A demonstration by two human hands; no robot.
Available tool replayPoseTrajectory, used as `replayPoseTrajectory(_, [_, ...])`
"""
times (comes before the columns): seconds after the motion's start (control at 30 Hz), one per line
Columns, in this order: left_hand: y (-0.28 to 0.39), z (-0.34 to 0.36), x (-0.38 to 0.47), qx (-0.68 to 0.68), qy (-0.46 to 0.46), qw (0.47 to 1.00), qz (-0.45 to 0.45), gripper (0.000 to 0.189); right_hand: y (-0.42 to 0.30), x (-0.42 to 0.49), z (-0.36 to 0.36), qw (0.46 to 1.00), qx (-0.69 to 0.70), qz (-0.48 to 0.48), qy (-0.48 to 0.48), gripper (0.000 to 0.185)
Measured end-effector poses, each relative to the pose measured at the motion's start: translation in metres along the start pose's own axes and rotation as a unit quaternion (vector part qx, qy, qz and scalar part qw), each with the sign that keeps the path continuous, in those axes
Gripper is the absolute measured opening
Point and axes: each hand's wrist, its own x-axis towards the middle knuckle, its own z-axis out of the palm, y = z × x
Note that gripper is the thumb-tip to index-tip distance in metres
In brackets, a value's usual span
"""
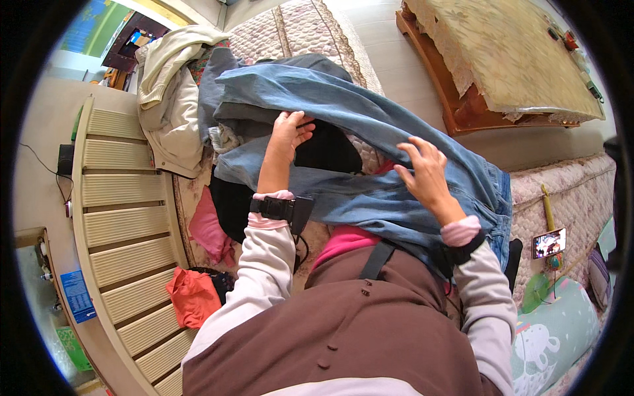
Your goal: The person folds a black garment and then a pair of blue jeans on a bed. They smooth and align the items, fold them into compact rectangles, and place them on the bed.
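Observation:
A pair of blue denim jeans (327, 96) lies spread across the seat before me, its two legs toward the left and its waistband at the right. My left hand (292, 131) touches the inner edge of the farther leg with its fingertips. Its other fingers are loosely bent over the gap between the legs, and whether they pinch the cloth is unclear. Over the upper part of the jeans, my right hand (426, 171) has its fingers spread and holds nothing. Black cloth (329, 148) shows between the legs, with grey clothing (210, 84) beyond the hems.
Cream garments (168, 99) hang over the left end, beside a slatted radiator (124, 185). Pink cloth (210, 227) and an orange garment (194, 297) lie near it. A cloth-covered wooden table (500, 59) stands beyond. At right are a lit phone (549, 243) and a green printed cushion (554, 336).

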Motion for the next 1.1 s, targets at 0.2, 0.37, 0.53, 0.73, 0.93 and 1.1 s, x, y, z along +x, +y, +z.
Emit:
replayPoseTrajectory(0.2, [0.001, -0.014, 0.002, -0.057, 0.010, 0.998, -0.024, 0.017, -0.013, 0.070, 0.028, 0.998, -0.048, -0.017, -0.023, 0.021])
replayPoseTrajectory(0.37, [-0.001, -0.021, -0.001, -0.079, -0.029, 0.996, -0.022, 0.022, 0.001, 0.081, 0.014, 0.842, 0.476, 0.241, -0.081, 0.015])
replayPoseTrajectory(0.53, [0.011, -0.020, 0.004, -0.110, -0.020, 0.993, -0.038, 0.024, 0.002, 0.077, 0.009, 0.837, 0.496, 0.190, -0.135, 0.015])
replayPoseTrajectory(0.73, [0.027, -0.030, 0.015, -0.082, 0.097, 0.991, 0.042, 0.035, -0.013, 0.076, 0.003, 0.852, 0.474, 0.151, -0.159, 0.017])
replayPoseTrajectory(0.93, [0.045, -0.068, 0.060, -0.214, 0.148, 0.965, 0.013, 0.028, -0.026, 0.069, -0.013, 0.872, 0.436, 0.085, -0.206, 0.017])
replayPoseTrajectory(1.1, [0.078, -0.105, 0.066, -0.374, 0.084, 0.923, -0.037, 0.010, -0.036, 0.066, -0.015, 0.879, 0.413, 0.082, -0.225, 0.015])
